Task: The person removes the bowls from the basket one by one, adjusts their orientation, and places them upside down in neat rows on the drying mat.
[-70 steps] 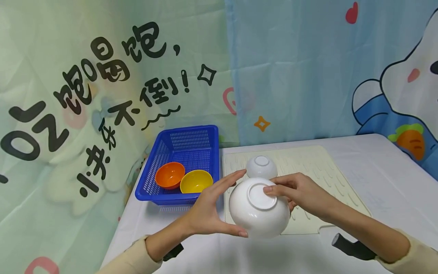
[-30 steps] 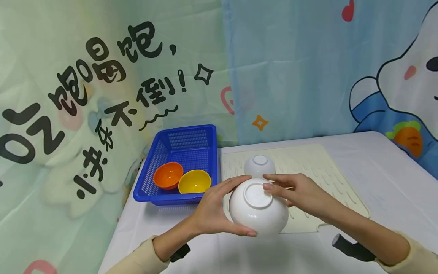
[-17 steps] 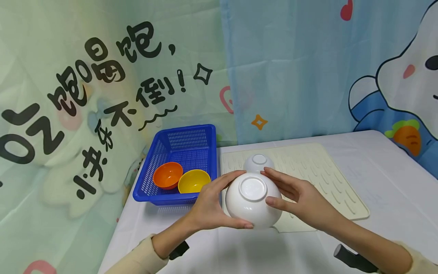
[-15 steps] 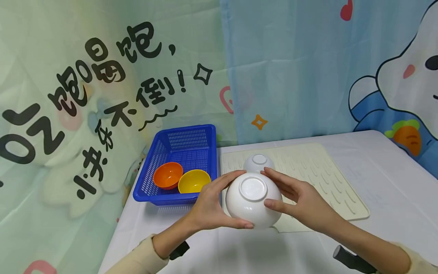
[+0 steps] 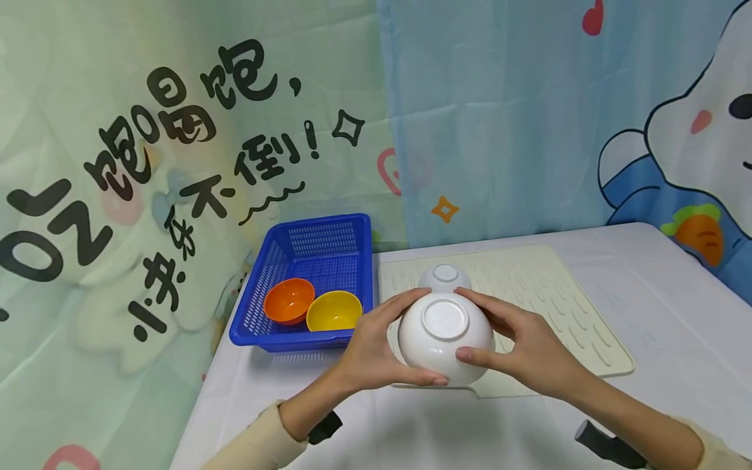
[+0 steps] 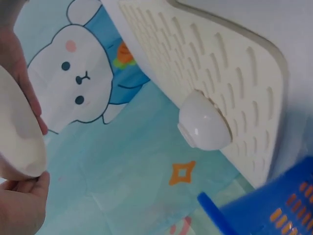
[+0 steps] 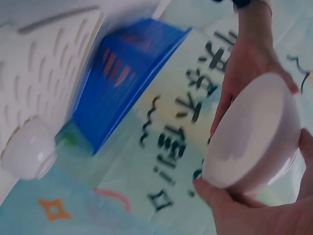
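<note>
Big bowl (image 5: 445, 339) upside down, foot ring up, held between both my hands just over the near edge of the mat (image 5: 564, 307). Left hand (image 5: 376, 346) cups its left flank, fingers curled over the top, thumb under the near side. Right hand (image 5: 525, 346) cups the right flank the same way, thumb pressed to the lower front. From the wrist views, the bowl (image 7: 254, 132) is off the surface, rim free, fingertips on its wall.

Since half a second ago: bowl shifted slightly right and lower, now nearer the mat. Right thumb has slid down the front. Earlier, about two seconds back, my right fingers lay on the foot ring; now both hands grip the sides.

Small bowl (image 5: 444, 279) upside down on the mat just behind, unmoved. Basket (image 5: 311, 251) to the left, holding orange bowl (image 5: 288, 300) and yellow bowl (image 5: 334, 311), unchanged.
</note>
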### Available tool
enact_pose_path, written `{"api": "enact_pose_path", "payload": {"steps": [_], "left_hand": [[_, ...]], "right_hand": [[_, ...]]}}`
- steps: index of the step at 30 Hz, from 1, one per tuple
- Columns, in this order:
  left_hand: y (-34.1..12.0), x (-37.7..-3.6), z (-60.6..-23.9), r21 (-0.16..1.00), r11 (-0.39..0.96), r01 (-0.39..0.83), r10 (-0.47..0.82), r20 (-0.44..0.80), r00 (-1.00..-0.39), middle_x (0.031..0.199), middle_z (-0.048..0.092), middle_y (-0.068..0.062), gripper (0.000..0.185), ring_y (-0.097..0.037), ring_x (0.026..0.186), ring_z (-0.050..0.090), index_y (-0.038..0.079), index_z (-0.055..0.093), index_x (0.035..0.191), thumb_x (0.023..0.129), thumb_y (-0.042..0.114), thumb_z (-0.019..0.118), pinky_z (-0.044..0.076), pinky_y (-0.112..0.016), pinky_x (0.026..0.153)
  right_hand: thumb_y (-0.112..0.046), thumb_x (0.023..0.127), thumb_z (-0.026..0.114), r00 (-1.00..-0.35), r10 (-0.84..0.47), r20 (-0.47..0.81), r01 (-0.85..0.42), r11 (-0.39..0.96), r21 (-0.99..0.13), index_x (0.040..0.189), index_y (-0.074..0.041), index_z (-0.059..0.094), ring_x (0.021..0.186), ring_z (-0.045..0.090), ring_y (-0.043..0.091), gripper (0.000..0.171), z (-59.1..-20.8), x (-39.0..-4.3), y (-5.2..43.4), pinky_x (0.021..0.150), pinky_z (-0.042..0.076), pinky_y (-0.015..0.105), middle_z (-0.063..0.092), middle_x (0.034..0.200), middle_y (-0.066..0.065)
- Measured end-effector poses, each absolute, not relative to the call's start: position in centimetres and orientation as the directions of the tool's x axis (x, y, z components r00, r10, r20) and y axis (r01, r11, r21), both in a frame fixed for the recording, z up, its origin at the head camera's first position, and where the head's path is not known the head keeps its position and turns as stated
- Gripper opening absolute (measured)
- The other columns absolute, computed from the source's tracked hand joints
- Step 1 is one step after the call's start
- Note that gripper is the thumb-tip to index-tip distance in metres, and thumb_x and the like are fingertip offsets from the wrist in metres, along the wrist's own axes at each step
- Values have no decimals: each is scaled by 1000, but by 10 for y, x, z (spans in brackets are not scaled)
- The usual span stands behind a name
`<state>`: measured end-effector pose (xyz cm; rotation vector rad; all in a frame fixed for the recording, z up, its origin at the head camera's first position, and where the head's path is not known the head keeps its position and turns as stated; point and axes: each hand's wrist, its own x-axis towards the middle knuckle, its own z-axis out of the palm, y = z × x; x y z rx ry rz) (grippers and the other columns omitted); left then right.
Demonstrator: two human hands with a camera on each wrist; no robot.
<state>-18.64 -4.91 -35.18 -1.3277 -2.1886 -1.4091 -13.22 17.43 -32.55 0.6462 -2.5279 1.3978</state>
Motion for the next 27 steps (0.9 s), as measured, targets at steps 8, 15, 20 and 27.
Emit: {"api": "enact_pose_path", "payload": {"steps": [8,15,20,27], "left_hand": [[-7,-214,-356,609,159,777,525,615,-589,129,52,-3,96,-11,111,52,10,43,135,53,22,91,47,-24,87],[45,-254,-360,656,233,718,502,551,-666,125,52,1,91,-5,107,51,16,43,135,57,32,88,46,-17,80],[82,-281,-367,720,299,626,487,449,-749,127,50,6,91,-4,104,52,19,43,137,59,38,86,46,-16,76],[117,-306,-385,767,341,544,443,379,-812,126,50,11,91,-4,103,52,22,42,137,60,39,86,46,-17,74]], "right_hand": [[-15,80,72,-902,-346,259,-407,476,-780,140,-2,37,125,37,42,70,-317,-165,215,91,38,59,42,137,19],[-11,87,64,-895,-414,167,-375,492,-786,142,0,30,124,42,27,65,-315,-215,268,86,48,44,38,138,20],[-11,92,56,-892,-446,78,-305,465,-831,144,-1,26,112,44,-3,61,-325,-251,310,83,47,24,41,136,5],[-6,94,49,-875,-482,52,-250,356,-900,145,0,22,114,42,-2,58,-345,-281,341,89,40,24,42,129,-16]]}}
